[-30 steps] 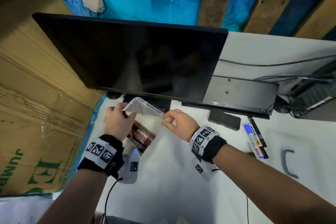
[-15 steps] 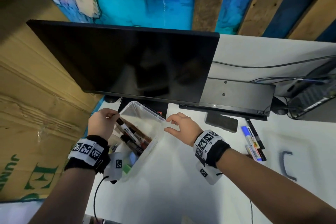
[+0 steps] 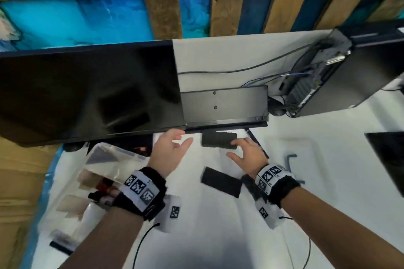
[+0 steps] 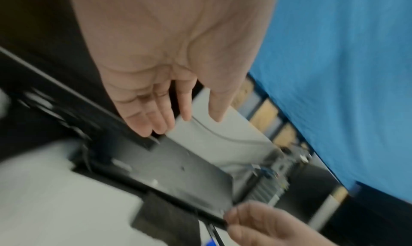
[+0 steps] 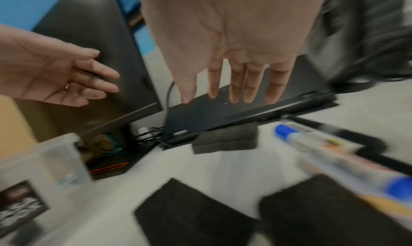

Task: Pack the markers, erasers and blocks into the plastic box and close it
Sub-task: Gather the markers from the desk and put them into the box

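Below the dark monitor (image 3: pixel 87 91), the clear plastic box (image 3: pixel 102 172) lies open on the white table (image 3: pixel 207 225) with markers (image 3: pixel 102 192) inside, while the left hand (image 3: pixel 168 150) and right hand (image 3: pixel 249 155), fingers spread and empty, hover beside a black eraser (image 3: pixel 218 140).

Head view: plastic box (image 3: pixel 102 172) motion-smeared; contents read only as dark and red streaks, count not determinable. Left wrist band covers the box's near right side. Right hand (image 3: pixel 248 152) hides most of the markers (image 3: pixel 254 140) beyond it. Right wrist view: blue-capped marker (image 5: pixel 334 154) blurred, label unreadable, cut by right edge. Dark eraser (image 5: pixel 330 212) cut off at bottom edge.
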`<state>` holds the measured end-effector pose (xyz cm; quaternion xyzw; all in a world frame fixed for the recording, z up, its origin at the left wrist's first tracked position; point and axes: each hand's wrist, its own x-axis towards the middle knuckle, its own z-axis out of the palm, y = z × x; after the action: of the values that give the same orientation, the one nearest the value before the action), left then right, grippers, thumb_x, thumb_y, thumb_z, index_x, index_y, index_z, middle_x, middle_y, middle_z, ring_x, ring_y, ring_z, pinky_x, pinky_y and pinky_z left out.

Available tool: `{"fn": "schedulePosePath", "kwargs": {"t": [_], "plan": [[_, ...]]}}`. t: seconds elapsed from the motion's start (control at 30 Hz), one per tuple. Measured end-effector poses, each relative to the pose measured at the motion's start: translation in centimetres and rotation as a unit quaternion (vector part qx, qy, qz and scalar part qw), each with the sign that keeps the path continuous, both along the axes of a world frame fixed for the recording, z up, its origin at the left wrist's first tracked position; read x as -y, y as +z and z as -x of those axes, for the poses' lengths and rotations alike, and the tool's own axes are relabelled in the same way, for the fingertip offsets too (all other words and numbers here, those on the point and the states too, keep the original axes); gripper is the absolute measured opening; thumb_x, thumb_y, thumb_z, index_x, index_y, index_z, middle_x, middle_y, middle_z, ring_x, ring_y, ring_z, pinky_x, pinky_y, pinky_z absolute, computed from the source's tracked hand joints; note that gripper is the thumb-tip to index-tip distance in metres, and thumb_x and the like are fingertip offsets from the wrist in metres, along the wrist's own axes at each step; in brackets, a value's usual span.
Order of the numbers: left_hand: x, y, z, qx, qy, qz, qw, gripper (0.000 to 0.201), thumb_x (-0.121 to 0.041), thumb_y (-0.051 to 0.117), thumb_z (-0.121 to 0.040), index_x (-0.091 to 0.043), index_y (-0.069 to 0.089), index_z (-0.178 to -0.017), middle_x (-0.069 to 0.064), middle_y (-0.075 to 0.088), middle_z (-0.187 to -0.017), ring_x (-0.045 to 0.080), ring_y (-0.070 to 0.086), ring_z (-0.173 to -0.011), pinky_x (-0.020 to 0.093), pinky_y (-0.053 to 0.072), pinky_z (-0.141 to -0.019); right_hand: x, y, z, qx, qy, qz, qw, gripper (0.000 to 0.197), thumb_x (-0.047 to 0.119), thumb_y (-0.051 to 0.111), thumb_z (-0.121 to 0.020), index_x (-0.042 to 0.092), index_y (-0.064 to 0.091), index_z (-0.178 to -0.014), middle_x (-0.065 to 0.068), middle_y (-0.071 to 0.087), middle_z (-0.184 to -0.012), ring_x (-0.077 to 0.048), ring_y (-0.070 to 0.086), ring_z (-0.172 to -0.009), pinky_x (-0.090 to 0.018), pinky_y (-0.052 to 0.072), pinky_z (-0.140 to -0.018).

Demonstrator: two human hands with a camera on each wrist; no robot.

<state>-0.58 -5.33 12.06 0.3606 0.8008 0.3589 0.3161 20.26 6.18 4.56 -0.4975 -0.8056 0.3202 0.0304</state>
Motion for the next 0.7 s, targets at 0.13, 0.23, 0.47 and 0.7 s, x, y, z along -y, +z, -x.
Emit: {"fn": "schedulePosePath", "kwargs": {"t": [0.13, 0.23, 0.47, 0.7], "plan": [[-6.7, -4.0, -7.5, 0.055, -0.088, 0.095, 0.990, 0.044, -0.038, 0.068, -0.080, -0.014, 0.055, -0.114, 0.005, 0.068, -0.100, 0.021, 0.064, -0.093, 0.029, 0.048, -0.082, -3.8, -1.5, -5.5, 0.020, -0.095, 0.040, 0.994, 0.044, 0.037, 0.062, -0.085, 0.019, 0.051, -0.124, -0.010, 0.055, -0.127, -0.030, 0.054, -0.112, -0.037, 0.042, -0.099], [-9.5, -7.9, -12.0, 0.055, -0.137, 0.176, 0.973, 0.055, -0.042, 0.071, -0.075, -0.015, 0.049, -0.117, 0.007, 0.067, -0.104, 0.023, 0.063, -0.097, 0.031, 0.049, -0.086, -6.3, -2.8, -7.3, 0.026, -0.114, 0.068, 0.991, 0.047, 0.037, 0.064, -0.084, 0.019, 0.049, -0.125, -0.009, 0.056, -0.129, -0.031, 0.056, -0.112, -0.041, 0.045, -0.099], [-12.2, -12.6, -17.0, 0.077, -0.151, 0.248, 0.954, 0.059, -0.039, 0.079, -0.067, -0.016, 0.046, -0.110, 0.000, 0.061, -0.097, 0.025, 0.062, -0.104, 0.028, 0.046, -0.085, -10.2, -5.3, -7.3, 0.111, -0.064, 0.126, 0.984, 0.048, 0.034, 0.070, -0.079, 0.018, 0.052, -0.121, -0.008, 0.057, -0.122, -0.029, 0.056, -0.109, -0.037, 0.046, -0.094], [-13.3, -13.3, -17.3, 0.099, -0.105, 0.256, 0.956, 0.064, -0.018, 0.082, -0.067, -0.011, 0.041, -0.116, 0.010, 0.064, -0.114, 0.026, 0.061, -0.104, 0.030, 0.045, -0.091, -11.2, -6.1, -6.8, 0.166, -0.003, 0.110, 0.980, 0.050, 0.037, 0.069, -0.078, 0.016, 0.055, -0.121, -0.009, 0.054, -0.118, -0.029, 0.056, -0.105, -0.038, 0.048, -0.086]]}}
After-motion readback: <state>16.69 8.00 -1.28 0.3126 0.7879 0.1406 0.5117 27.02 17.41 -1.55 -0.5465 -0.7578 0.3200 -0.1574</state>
